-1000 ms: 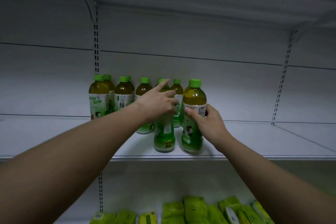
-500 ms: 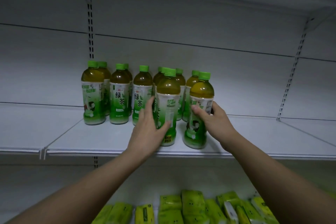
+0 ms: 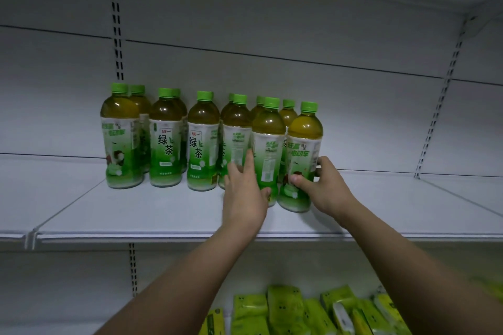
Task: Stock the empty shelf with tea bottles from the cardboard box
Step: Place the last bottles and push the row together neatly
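Note:
Several green-capped tea bottles stand upright in two rows on the white shelf (image 3: 163,215). My left hand (image 3: 243,193) is wrapped around the lower part of one front bottle (image 3: 268,139). The rightmost front bottle (image 3: 303,144) is gripped low down by my right hand (image 3: 324,187). Both held bottles rest on the shelf, side by side and touching. Further left stand bottles with Chinese labels (image 3: 166,141). The cardboard box is out of view.
The shelf's right half (image 3: 408,207) holds nothing. A shelf joint (image 3: 31,236) sits at the left front edge. Slotted uprights (image 3: 117,35) run up the back panel. Yellow-green packets (image 3: 285,310) lie on the lower shelf.
My left hand dropped from the bottle tops to grip a front bottle low down. Both held bottles slid back toward the rows. My view shifted lower and closer.

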A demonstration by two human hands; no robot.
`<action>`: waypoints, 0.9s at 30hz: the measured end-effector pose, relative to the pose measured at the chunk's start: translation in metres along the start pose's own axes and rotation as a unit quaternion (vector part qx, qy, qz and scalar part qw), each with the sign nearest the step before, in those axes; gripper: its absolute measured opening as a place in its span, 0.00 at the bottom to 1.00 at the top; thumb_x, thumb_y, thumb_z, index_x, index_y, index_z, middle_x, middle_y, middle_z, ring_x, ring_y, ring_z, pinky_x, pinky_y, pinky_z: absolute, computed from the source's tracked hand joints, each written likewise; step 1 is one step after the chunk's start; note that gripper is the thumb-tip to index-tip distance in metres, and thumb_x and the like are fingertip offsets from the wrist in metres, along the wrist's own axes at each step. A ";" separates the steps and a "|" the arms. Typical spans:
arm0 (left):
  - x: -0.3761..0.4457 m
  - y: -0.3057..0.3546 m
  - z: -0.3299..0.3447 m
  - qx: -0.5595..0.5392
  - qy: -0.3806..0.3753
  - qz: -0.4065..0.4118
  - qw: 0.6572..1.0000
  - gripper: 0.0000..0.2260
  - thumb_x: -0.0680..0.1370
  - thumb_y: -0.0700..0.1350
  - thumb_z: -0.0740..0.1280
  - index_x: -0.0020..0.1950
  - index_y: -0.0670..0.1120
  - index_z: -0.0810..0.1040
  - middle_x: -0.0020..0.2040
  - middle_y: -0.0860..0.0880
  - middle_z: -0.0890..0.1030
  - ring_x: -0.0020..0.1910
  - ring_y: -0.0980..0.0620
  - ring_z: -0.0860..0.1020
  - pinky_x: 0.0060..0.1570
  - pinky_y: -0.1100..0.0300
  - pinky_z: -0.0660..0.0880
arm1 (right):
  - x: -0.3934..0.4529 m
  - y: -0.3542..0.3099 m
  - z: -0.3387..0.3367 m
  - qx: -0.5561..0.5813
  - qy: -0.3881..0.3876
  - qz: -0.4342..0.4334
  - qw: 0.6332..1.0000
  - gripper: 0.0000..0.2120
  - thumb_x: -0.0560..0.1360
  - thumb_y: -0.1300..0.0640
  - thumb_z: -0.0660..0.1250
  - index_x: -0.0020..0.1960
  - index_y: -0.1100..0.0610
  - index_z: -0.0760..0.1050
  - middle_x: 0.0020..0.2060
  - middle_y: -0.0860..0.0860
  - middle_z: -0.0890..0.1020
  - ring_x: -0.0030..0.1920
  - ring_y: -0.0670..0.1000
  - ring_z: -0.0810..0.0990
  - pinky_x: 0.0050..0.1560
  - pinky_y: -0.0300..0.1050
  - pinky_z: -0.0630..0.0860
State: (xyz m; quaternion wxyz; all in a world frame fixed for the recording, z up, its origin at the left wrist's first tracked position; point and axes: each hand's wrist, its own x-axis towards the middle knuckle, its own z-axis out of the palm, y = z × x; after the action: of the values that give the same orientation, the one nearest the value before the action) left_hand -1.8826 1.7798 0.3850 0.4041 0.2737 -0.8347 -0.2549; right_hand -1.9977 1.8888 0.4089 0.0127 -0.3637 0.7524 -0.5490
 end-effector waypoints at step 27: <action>0.018 -0.036 -0.035 0.092 0.125 0.137 0.978 0.24 0.76 0.46 0.65 0.71 0.52 0.65 0.63 0.52 0.73 0.61 0.52 0.71 0.57 0.55 0.73 | 0.018 -0.035 0.037 -0.124 0.288 -0.103 0.944 0.07 0.79 0.52 0.59 0.55 0.53 0.69 0.52 0.51 0.76 0.51 0.54 0.77 0.47 0.52 0.76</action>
State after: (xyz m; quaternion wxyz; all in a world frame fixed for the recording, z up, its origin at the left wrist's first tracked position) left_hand -1.8540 1.7345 0.3901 0.5094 0.2226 -0.8271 -0.0830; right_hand -1.9769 1.8437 0.4303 -0.3064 -0.2640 0.7448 -0.5307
